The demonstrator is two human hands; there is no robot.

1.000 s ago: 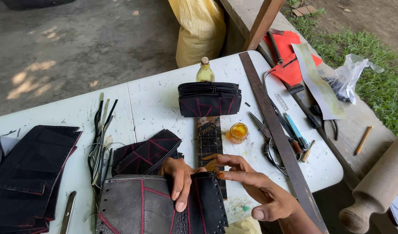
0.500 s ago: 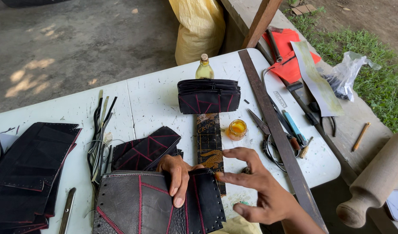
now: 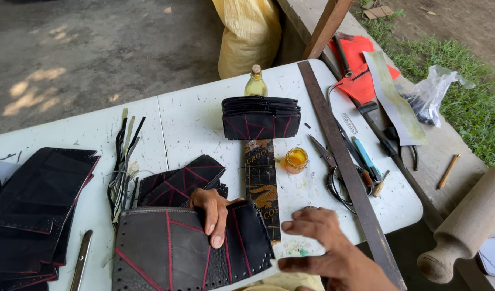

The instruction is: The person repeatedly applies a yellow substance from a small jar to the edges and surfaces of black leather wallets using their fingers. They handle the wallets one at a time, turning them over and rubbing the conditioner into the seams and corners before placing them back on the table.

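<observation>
**Left palm flat on the stitched panel, right hand loose above the table edge**

Looking down from my head: my left hand (image 3: 212,213) lies palm down on the top edge of the black leather panel (image 3: 188,250) with red stitching, fingers straight and together, pointing back toward me, pressing rather than gripping. The panel sits at the near edge of the white table (image 3: 193,124), just left of a dark ruler strip (image 3: 262,180) that runs away from me to a finished black pouch (image 3: 261,117).

My right hand (image 3: 325,245) comes in from the lower right, wrist low, fingers spread and slightly curled, holding nothing. It hovers over the table edge just right of the panel and the strip's near end.

A small jar of yellow glue (image 3: 295,160) stands just right of the strip, scissors (image 3: 334,172) beyond it. Stacked black leather pieces (image 3: 34,205) lie well to my left.
</observation>
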